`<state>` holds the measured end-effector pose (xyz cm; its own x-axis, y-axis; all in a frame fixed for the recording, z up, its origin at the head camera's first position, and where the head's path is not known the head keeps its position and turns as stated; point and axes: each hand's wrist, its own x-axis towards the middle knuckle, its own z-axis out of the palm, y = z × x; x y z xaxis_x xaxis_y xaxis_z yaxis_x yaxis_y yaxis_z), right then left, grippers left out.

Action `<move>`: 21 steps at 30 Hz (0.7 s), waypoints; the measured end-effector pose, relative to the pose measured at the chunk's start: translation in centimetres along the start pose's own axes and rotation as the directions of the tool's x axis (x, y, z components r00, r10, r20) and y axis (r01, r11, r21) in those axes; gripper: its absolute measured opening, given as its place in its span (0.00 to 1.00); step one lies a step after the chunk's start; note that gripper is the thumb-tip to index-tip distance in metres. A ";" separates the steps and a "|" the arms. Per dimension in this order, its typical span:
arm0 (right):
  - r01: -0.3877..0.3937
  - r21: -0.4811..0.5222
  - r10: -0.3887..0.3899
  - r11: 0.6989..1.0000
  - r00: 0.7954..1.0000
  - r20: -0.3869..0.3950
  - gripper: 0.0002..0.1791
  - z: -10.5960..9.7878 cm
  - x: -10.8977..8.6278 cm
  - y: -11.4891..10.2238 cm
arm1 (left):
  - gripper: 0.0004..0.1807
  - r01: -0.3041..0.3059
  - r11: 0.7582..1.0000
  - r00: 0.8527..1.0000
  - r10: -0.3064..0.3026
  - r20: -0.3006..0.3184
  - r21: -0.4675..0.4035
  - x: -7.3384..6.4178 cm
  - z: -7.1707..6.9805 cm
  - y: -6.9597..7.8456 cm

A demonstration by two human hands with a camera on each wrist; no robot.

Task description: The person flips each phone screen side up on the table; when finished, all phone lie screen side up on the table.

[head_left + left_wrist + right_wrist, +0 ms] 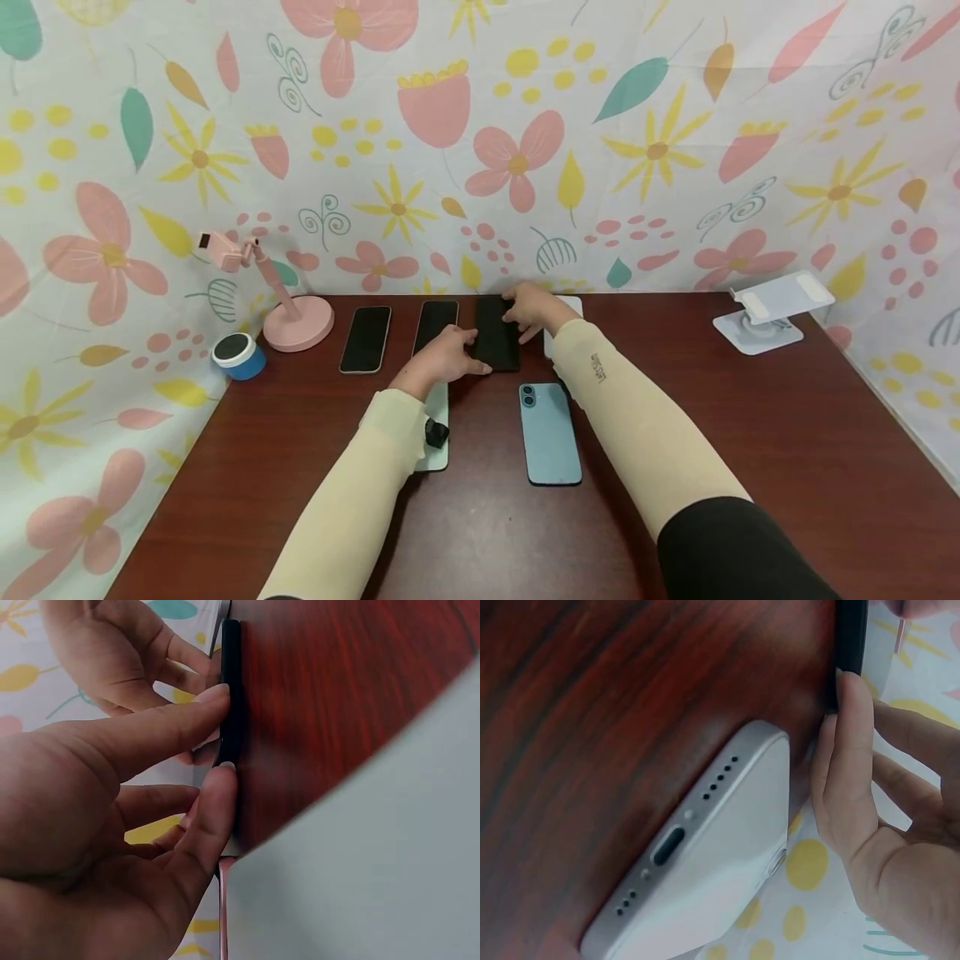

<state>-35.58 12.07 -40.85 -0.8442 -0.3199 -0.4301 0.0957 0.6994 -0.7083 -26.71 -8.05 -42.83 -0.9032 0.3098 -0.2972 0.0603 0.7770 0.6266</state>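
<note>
A flat black phone [497, 333] lies at the back middle of the table, between both hands. At its left and near edges, my left hand [438, 360] grips it with thumb and fingertips. My right hand [538, 310] holds its far right side with curled fingers. In the left wrist view the black phone [232, 690] shows edge-on, with the left thumb and a finger on it. Beside the right hand, a silver-edged white phone [705, 847] lies on the table. A pale phone [437, 454] is partly hidden under the left forearm.
Two dark-screened phones [365, 340] lie to the left, one partly behind the left hand. A light-blue phone [551, 437] lies nearer, between the forearms. At left stand a pink phone stand [296, 323] and a blue tub [243, 363]; at right, a white stand [780, 298]. Patterned cloth [517, 242] hangs behind.
</note>
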 end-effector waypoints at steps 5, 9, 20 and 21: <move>-0.006 0.003 0.006 1.000 1.000 0.004 0.36 0.1 0.1 0.1 | 0.46 0.013 1.000 1.000 -0.013 0.003 -0.005 -0.1 0.0 0.1; -0.003 -0.011 0.003 1.000 1.000 -0.007 0.35 0.1 -0.2 0.1 | 0.46 0.018 1.000 1.000 -0.018 0.007 -0.007 0.1 0.0 0.2; 0.013 -0.021 -0.013 1.000 1.000 -0.016 0.35 0.1 -0.1 0.1 | 0.46 0.021 1.000 1.000 -0.021 0.010 0.002 0.1 -0.2 0.1; 0.014 -0.019 -0.014 1.000 1.000 -0.014 0.35 0.1 -0.1 0.1 | 0.46 0.021 1.000 1.000 -0.021 0.012 0.003 0.1 -0.3 0.1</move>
<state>-35.42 12.08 -40.91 -0.8529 -0.3205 -0.4121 0.0740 0.7072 -0.7031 -26.91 -8.08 -42.59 -0.8991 0.3001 -0.3186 0.0428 0.7847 0.6184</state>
